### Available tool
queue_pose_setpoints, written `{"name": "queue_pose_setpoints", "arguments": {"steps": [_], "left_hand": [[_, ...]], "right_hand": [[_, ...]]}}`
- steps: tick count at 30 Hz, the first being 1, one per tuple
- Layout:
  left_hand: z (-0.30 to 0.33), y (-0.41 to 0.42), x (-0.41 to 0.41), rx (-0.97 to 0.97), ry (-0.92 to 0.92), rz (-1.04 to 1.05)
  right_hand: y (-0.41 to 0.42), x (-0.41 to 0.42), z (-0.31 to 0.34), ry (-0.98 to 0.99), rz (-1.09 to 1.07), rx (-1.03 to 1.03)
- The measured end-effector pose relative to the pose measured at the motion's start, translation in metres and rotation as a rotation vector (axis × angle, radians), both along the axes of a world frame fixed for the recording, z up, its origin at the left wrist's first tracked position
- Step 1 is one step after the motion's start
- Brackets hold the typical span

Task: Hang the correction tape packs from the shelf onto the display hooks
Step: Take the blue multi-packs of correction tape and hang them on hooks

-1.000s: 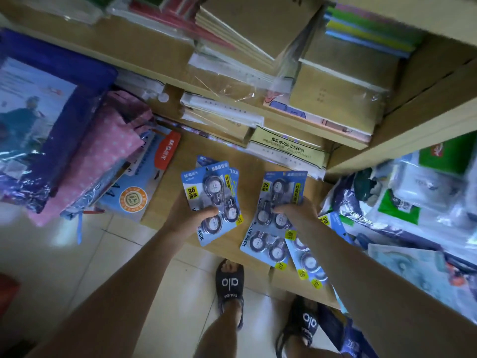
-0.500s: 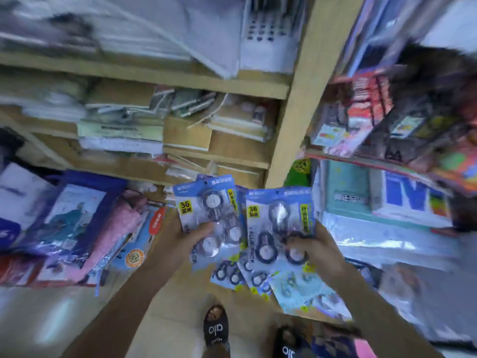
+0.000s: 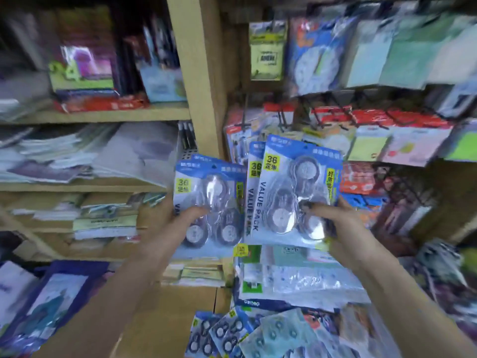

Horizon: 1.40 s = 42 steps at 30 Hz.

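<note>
The left hand (image 3: 178, 223) grips a small stack of blue correction tape packs (image 3: 209, 202), thumb across the clear blister on the front and fingers behind. The right hand (image 3: 333, 223) grips a second stack (image 3: 291, 192) the same way, thumb on the front; at least two packs show in it, one fanned out behind the other. Both stacks are held upright, side by side and nearly touching, in front of the wooden upright (image 3: 198, 73) that divides the shelving. The right stack sits higher, its top edge just below a row of dark wire hooks (image 3: 333, 117) already loaded with red-topped carded goods (image 3: 371, 133).

More tape packs (image 3: 224, 334) lie loose in a heap on the low shelf (image 3: 167, 319) beneath the hands, overlapping one another. Above that heap are clear plastic bags (image 3: 296, 275) of stationery. To the left, the wooden shelves (image 3: 103, 115) hold stacked notebooks and papers (image 3: 85, 156); much of this is blurred.
</note>
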<state>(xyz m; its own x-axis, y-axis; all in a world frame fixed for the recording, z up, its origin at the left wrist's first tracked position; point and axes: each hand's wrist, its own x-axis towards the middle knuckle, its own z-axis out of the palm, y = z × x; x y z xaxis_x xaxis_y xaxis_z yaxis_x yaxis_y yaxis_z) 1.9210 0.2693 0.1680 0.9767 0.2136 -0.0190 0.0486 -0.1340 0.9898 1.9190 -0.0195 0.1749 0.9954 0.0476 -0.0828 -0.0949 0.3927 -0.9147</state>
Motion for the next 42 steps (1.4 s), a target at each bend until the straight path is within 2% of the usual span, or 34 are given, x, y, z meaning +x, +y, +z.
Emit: {"name": "queue_pose_setpoints", "arguments": {"steps": [3, 5, 10, 16, 26, 32, 36, 42], "left_hand": [[0.033, -0.039, 0.001, 0.025, -0.142, -0.024], [0.049, -0.058, 0.005, 0.036, -0.234, -0.045], [0.09, -0.082, 0.019, -0.001, -0.329, -0.032], [0.145, -0.1, 0.028, -0.062, -0.405, -0.092], [0.211, -0.088, 0.077, 0.0, -0.53, -0.158], [0.262, -0.069, 0.109, 0.065, -0.654, -0.184], [0.287, -0.063, 0.115, 0.17, -0.792, -0.34], [0.301, -0.052, 0.136, 0.302, -0.836, -0.536]], "right_hand": [[0.006, 0.0, 0.024, -0.063, 0.024, -0.103], [0.006, 0.003, 0.041, -0.071, 0.028, -0.093], [0.0, 0.009, 0.087, -0.269, -0.041, -0.108], [-0.004, 0.018, 0.134, -0.409, -0.089, -0.119], [-0.006, 0.07, 0.206, -0.46, -0.066, -0.111], [0.001, 0.103, 0.239, -0.495, -0.208, -0.041], [0.009, 0.113, 0.252, -0.5, -0.258, -0.022], [0.002, 0.116, 0.26, -0.463, -0.187, -0.066]]}}
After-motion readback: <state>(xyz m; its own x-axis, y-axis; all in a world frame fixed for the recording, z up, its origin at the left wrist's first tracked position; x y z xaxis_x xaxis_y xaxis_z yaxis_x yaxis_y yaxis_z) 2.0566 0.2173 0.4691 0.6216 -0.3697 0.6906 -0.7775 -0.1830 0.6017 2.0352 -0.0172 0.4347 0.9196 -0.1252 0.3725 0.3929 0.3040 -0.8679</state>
